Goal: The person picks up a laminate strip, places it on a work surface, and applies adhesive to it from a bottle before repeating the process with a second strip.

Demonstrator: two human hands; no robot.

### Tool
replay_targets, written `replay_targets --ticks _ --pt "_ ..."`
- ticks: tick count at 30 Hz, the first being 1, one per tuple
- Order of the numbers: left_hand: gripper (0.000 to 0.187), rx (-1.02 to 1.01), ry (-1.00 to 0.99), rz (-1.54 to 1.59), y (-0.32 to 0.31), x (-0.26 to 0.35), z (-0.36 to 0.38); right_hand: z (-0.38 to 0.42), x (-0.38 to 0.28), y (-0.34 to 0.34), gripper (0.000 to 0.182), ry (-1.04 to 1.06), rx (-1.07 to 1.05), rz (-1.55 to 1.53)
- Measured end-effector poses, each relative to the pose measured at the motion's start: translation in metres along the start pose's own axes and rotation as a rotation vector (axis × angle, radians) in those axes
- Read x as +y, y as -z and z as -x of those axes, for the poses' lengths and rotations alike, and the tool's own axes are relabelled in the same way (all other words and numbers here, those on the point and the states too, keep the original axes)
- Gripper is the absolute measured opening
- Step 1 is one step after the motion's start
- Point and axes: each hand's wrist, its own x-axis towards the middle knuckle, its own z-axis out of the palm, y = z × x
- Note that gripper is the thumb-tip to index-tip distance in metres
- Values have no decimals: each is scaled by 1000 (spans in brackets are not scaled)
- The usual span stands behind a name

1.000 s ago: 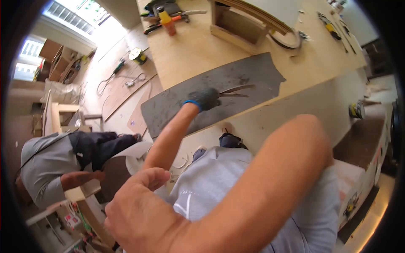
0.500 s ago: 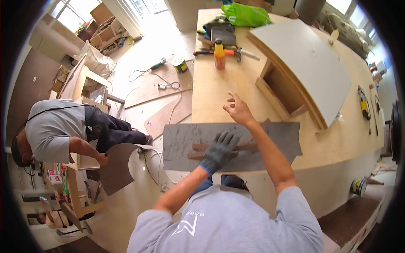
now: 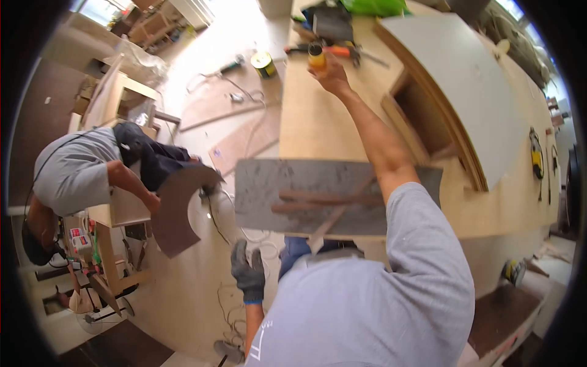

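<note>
My bare right hand (image 3: 331, 74) is stretched across the wooden table, its fingers closed around a small orange bottle (image 3: 317, 60) with a dark cap. My left hand (image 3: 248, 275), in a dark grey glove with a blue cuff, hangs beside my body off the table edge, its fingers loosely apart and nothing in them. Under my right arm lies a dark grey sheet (image 3: 257, 189) along the table's near edge. Several narrow brown strips (image 3: 299, 208) rest on it, one slanting toward me.
A curved white-topped wooden piece (image 3: 458, 79) stands on the table (image 3: 318, 128). Beyond the bottle lie tools (image 3: 342, 51) and a green bag (image 3: 379, 6). A yellow-black power tool (image 3: 537, 160) is at right. At left a co-worker (image 3: 79, 165) bends over, holding a curved brown panel (image 3: 177, 211). Cables (image 3: 257, 238) cross the floor.
My right hand has reached forward and closed around the bottle. My gloved left hand has left the strips on the grey sheet and dropped down to the left. The co-worker's panel has shifted.
</note>
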Motion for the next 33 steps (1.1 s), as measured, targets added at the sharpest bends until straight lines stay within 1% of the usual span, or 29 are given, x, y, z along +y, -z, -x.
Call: replay_targets --ticks 2,4,6,8,10,11,13,14,15,16,18,19,21,22,25,28,30,31,32,33 --pt "38 -44 -100 11 -2 7 -4 57 -65 44 48 36 -6 -161" --pt "36 -148 -243 54 -12 16 -9 126 -100 90 48 120 20 -248" --pt "42 -250 -400 49 -26 35 -20 192 -137 156 47 85 -24 -84" --pt "53 -315 -593 74 -40 55 -33 255 -187 216 47 -164 25 -238" --pt "56 -340 -703 8 -66 60 -43 309 -191 258 51 -315 12 -228" --pt "57 -343 -764 -24 -80 61 -48 334 -192 270 52 -335 42 -168" --pt "54 -417 -895 -108 -107 62 -65 375 -186 288 55 -375 103 -40" --pt "53 -450 -967 -154 -114 64 -70 397 -177 291 54 -410 118 -26" --pt "38 -408 -1022 -123 -115 71 -78 417 -164 290 54 -445 137 -16" --pt "33 -525 -945 -67 -117 73 -86 435 -154 285 54 -483 160 -8" --pt "24 -778 -787 24 -125 69 -102 460 -137 269 55 -448 246 89" --pt "22 -729 -856 147 -123 69 -107 470 -134 262 55 -437 288 139" --pt "26 -880 -826 25 -115 77 -125 473 -128 254 58 -501 416 37" --pt "28 -947 -803 -36 -113 80 -130 476 -124 251 60 -524 474 -13" --pt "34 -1080 -650 2 -116 69 -138 488 -103 231 62 -580 507 -36" --pt "39 -1066 -644 98 -119 46 -139 498 -95 212 64 -572 543 -23" --pt "43 -1030 -710 139 -123 25 -137 514 -96 206 62 -665 609 280" --pt "45 -1008 -747 160 -120 21 -138 514 -106 202 61 -704 645 433" --pt "46 -1040 -697 168 -116 17 -139 520 -121 201 57 -818 518 388" --pt "46 -1071 -647 176 -102 20 -137 514 -151 198 53 -929 388 343"
